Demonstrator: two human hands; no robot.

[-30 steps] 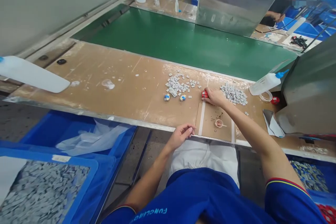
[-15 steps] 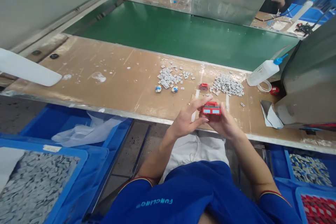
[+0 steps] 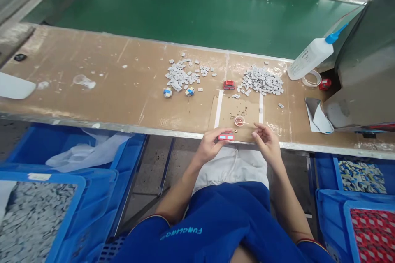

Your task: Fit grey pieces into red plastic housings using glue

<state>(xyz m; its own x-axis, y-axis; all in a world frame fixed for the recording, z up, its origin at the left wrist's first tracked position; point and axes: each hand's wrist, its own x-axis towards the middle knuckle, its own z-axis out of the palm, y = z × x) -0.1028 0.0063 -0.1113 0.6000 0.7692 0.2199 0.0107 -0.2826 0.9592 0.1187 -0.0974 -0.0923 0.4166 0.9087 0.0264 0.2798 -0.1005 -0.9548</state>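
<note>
A: What could go wrong here?

B: The red piece [image 3: 226, 137] could slip, I think. Only the left hand [image 3: 210, 146] has it, right at the front edge of the bench [image 3: 129, 94], so a loose pinch might drop it to the floor.

A: Anything else?

B: The small cup [image 3: 239, 121] might tip if the right hand [image 3: 267, 141] bumps the pale stick [image 3: 245, 123] jutting past its rim. The fingertips are just beside it.

A: And each grip?

B: The left grip pinches the red piece between thumb and fingers (its 2 pale panels face the wearer). The right grip is spread, thumb parted from fingers, with nothing visible in it; whether it touches the stick, I can't quite tell.
</note>
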